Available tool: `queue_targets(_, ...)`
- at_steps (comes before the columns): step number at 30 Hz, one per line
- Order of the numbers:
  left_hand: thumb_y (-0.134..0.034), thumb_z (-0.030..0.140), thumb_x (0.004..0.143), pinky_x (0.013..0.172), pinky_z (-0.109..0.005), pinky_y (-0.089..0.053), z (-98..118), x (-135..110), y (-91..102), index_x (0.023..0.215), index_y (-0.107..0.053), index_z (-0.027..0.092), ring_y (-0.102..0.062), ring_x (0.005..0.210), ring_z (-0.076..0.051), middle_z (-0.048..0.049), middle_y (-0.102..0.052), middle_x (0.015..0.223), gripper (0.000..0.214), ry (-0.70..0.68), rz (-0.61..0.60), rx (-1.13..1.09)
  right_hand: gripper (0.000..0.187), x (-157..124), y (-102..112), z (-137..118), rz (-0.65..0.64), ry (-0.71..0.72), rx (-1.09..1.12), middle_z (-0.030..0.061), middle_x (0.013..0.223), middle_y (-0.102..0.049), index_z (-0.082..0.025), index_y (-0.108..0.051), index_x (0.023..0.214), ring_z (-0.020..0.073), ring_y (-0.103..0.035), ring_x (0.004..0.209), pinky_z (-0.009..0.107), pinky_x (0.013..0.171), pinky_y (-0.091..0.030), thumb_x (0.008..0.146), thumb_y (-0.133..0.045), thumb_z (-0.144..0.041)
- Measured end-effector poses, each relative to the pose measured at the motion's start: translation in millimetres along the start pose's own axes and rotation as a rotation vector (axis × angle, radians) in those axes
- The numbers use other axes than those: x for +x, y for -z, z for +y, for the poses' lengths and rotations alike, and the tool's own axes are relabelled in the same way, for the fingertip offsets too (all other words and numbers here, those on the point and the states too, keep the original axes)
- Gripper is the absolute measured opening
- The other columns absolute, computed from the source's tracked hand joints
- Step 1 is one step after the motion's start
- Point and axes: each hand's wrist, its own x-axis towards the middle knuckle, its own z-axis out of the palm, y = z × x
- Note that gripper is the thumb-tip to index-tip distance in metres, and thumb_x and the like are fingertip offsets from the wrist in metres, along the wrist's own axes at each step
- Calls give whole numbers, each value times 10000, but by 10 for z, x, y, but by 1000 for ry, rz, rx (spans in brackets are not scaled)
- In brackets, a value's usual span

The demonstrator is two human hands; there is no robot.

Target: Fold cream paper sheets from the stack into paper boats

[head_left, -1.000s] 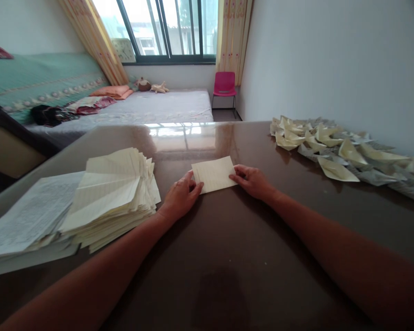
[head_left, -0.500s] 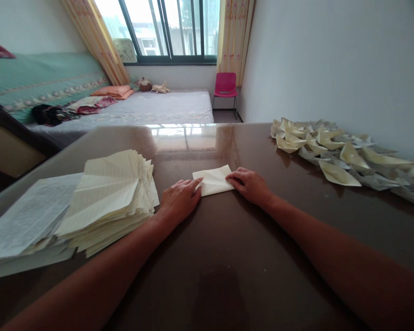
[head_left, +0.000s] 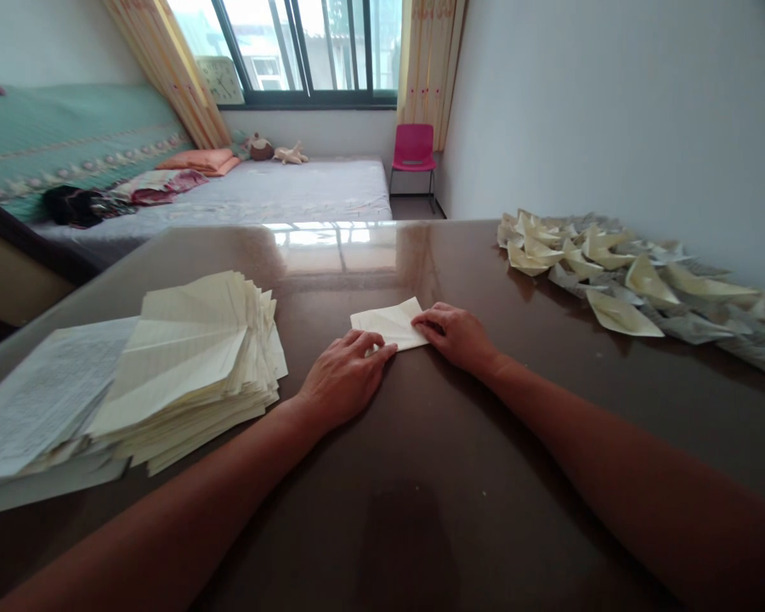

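Note:
A small folded sheet of cream lined paper [head_left: 388, 323] lies flat on the glossy brown table [head_left: 421, 476], near its middle. My left hand [head_left: 342, 378] rests palm down with its fingers stretched out, the fingertips pressing the paper's near left edge. My right hand [head_left: 457, 336] lies on the paper's right end, fingers bent and pressed down on it. Neither hand lifts the paper off the table.
A thick stack of cream lined sheets [head_left: 191, 365] sits at the left, over printed pages [head_left: 38, 399]. Several folded paper boats [head_left: 625, 276] are piled along the right wall. Beyond the table are a bed [head_left: 261, 191], a pink chair [head_left: 413, 151] and a window.
The paper was a wider flat rectangle a second ago; now it is folded smaller. My left hand has slid forward and flattened onto its edge, and my right hand has moved slightly left.

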Motion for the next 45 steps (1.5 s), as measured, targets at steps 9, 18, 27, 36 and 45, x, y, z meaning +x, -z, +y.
queue_targets(9, -406, 361, 954, 929, -378, -448, 31, 3, 42, 1273, -560, 300, -494, 1068, -234, -57, -576, 1187, 359, 26, -50, 87, 250, -6, 57, -9, 111, 36, -18, 75, 1080, -626, -226, -695, 1042, 192, -605, 875, 304, 779, -478, 922, -480, -268)
queue_targets(18, -412, 347, 951, 864, -375, -463, 38, -7, -6, 1216, -588, 238, -480, 1078, -253, -87, -581, 1164, 336, 27, -43, 145, 728, -343, 50, -387, -283, 388, -156, 164, 1479, -390, -127, -352, 1458, 293, -336, 1371, 457, 1111, -287, 911, -386, -606)
queue_targets(27, -410, 334, 955, 966, -393, -438, 43, -8, -5, 1282, -546, 227, -479, 1132, -249, -87, -554, 1269, 369, 17, -57, 156, 886, -341, 114, -288, -447, 323, -189, 142, 1559, -184, -113, -187, 1514, 256, -153, 1449, 416, 1172, -145, 875, -252, -724)
queue_targets(36, -404, 356, 968, 916, -367, -468, 1, -4, 12, 1229, -585, 221, -521, 1109, -244, -66, -589, 1274, 345, 33, -72, 254, 844, -285, 161, -102, -396, 239, -307, 143, 1548, -227, -131, -219, 1508, 279, -222, 1429, 459, 1143, -210, 891, -227, -707)
queue_targets(45, -481, 188, 932, 689, -297, -487, -40, 13, 44, 1198, -572, 202, -619, 944, -215, -71, -674, 1094, 281, 17, -99, 374, 537, -209, 154, -177, -186, 254, -359, 144, 1387, -517, -137, -525, 1326, 260, -448, 1292, 411, 1024, -335, 957, -383, -500)
